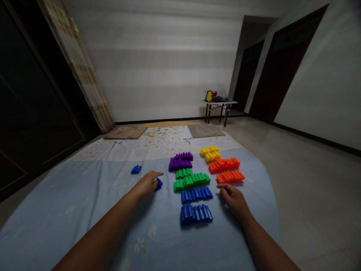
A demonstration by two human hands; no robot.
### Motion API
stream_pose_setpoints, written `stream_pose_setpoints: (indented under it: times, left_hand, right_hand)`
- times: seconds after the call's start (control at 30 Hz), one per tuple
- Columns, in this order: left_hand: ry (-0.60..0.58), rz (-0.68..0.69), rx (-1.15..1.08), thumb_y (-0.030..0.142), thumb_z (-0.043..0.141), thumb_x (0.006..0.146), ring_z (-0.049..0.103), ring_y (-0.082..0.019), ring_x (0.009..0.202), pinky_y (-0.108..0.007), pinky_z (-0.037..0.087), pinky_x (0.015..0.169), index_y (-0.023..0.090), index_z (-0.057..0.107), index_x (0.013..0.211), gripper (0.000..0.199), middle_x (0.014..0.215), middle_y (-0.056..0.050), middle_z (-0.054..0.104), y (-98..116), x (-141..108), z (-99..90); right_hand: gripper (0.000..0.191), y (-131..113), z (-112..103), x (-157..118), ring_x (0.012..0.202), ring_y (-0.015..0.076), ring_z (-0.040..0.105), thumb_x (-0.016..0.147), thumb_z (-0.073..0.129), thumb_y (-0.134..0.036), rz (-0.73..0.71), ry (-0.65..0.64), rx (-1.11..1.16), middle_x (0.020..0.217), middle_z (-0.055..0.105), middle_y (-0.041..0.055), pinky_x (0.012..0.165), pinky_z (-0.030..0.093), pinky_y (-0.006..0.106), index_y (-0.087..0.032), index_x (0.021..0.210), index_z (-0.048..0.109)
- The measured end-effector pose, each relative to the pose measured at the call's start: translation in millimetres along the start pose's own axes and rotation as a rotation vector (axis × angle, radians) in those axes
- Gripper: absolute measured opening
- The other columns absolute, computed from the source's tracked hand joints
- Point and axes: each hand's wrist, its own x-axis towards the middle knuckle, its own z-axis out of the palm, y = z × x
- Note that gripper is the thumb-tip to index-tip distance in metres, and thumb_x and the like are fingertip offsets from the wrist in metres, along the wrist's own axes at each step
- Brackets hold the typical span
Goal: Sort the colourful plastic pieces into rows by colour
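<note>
The left hand (146,184) lies on the blue sheet (84,203), its grip wrapped around a small blue block (158,184). The right hand (234,199) rests flat beside the rows of blue blocks (196,203), fingers curled, holding nothing. Green blocks (190,178), purple blocks (180,161), orange blocks (227,170) and yellow blocks (210,153) sit in rows behind. One more blue piece (135,169) lies apart.

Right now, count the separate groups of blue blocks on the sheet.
4: two rows side by side in front, the farther and the nearer; a small piece under the left hand at; a loose piece farther left. The hand may hide more.
</note>
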Motion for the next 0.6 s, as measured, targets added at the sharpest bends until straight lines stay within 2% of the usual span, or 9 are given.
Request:
stream_pose_setpoints:
  times: [0.13,0.27,0.37,0.5,0.6]
  left_hand:
    - [0.08,-0.062,0.014,0.037,0.038,0.078,0.052,-0.021,0.107,-0.034,0.036,0.097,0.015,0.047,0.122,0.051,0.119,-0.012,0.051,4,-2,12.8]
    - [0.161,-0.171,0.04,0.053,0.034,0.077,0.051,-0.024,0.107,-0.037,0.036,0.095,0.012,0.047,0.117,0.058,0.115,-0.014,0.05,8,-12,16.3]
    - [0.148,-0.226,0.058,0.061,0.04,0.071,0.054,-0.026,0.101,-0.037,0.04,0.089,0.013,0.05,0.109,0.062,0.106,-0.013,0.054,9,-20,15.1]
    - [0.054,-0.204,0.085,0.054,0.055,0.062,0.056,-0.025,0.092,-0.034,0.041,0.082,0.016,0.054,0.099,0.053,0.096,-0.01,0.059,6,-27,15.1]
    - [0.041,-0.172,0.078,0.045,0.055,0.062,0.056,-0.023,0.091,-0.032,0.041,0.08,0.017,0.055,0.096,0.044,0.096,-0.009,0.06,4,-28,16.8]
  right_hand:
    - [0.036,1,1,2,0.053,0.0151,0.057,0.072,0.051,-0.045,-0.005,0.02,0.008,0.064,0.065,0.0034,0.05,0.042,0.025,-0.015,0.087,0.065]
    - [0.036,3,2,3,0.054,0.0157,0.058,0.072,0.051,-0.046,-0.007,0.03,0.005,0.065,0.065,0.004,0.05,0.043,0.025,-0.015,0.086,0.065]
    - [0.034,2,1,3,0.056,0.0154,0.058,0.074,0.05,-0.042,-0.02,0.008,-0.002,0.066,0.065,0.0039,0.053,0.043,0.025,-0.015,0.087,0.065]
    - [0.033,3,0,3,0.057,0.0157,0.058,0.074,0.05,-0.041,-0.021,0.0,-0.012,0.067,0.065,0.0037,0.054,0.044,0.025,-0.015,0.089,0.064]
    - [0.034,4,0,3,0.057,0.0158,0.058,0.074,0.05,-0.042,-0.007,0.002,-0.014,0.067,0.065,0.0036,0.053,0.044,0.025,-0.015,0.089,0.064]
